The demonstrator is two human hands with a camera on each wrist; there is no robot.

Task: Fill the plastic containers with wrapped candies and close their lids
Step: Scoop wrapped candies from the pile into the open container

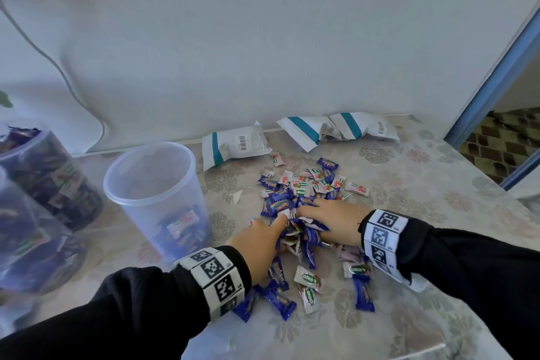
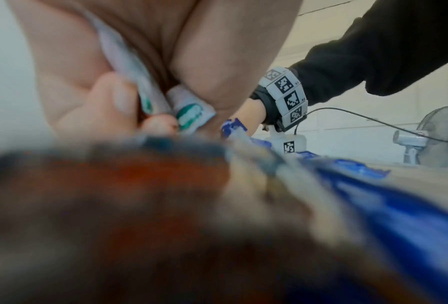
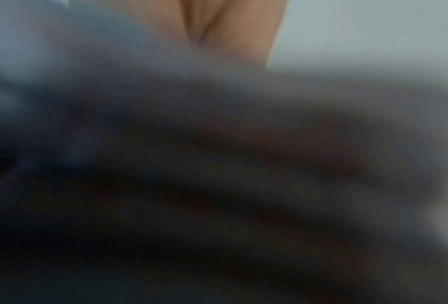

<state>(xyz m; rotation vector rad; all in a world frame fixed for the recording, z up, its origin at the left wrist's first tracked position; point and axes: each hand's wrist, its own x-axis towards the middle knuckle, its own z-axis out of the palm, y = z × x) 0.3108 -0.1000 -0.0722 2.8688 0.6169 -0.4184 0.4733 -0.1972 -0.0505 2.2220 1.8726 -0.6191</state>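
Note:
Blue and white wrapped candies point(image 1: 301, 187) lie heaped on the patterned tablecloth point(image 1: 409, 172). My left hand point(image 1: 280, 231) and right hand point(image 1: 309, 222) meet over the heap's near side, each curled round a handful. In the left wrist view the left hand's fingers point(image 2: 108, 107) pinch white-and-green candies point(image 2: 189, 115) against the palm. The right wrist view is blurred and dark, with only a strip of the right hand point(image 3: 230, 30) showing. An open clear container point(image 1: 117, 199) stands left of the hands with a few candies at its bottom.
Two filled containers point(image 1: 52, 178) point(image 1: 29, 242) stand at the far left. Three white candy bags with teal stripes point(image 1: 233, 146) point(image 1: 304, 128) point(image 1: 365, 126) lie along the wall. Loose candies point(image 1: 309, 283) are scattered toward me. A blue door frame point(image 1: 491, 90) is at the right.

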